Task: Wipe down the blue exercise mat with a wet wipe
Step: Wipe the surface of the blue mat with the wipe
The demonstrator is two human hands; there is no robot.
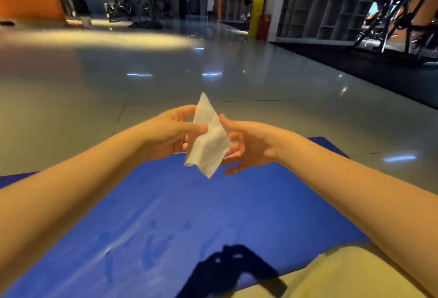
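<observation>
Streaked blue mat (pixel 213 214) on glossy gym floor (pixel 166 72); left hand (pixel 170 132) pinches wet wipe (pixel 208 141), right hand (pixel 251 146) spread, perhaps touching.

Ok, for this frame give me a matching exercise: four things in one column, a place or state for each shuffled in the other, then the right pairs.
Column one
1. wipe
2. mat
3. left hand
4. right hand

Column two
A. fingers spread, gripping nothing
B. lies flat on the grey floor
C. hangs in the air between the hands
D. pinches the wipe with thumb and fingers

Pairs: 1-C, 2-B, 3-D, 4-A
</observation>
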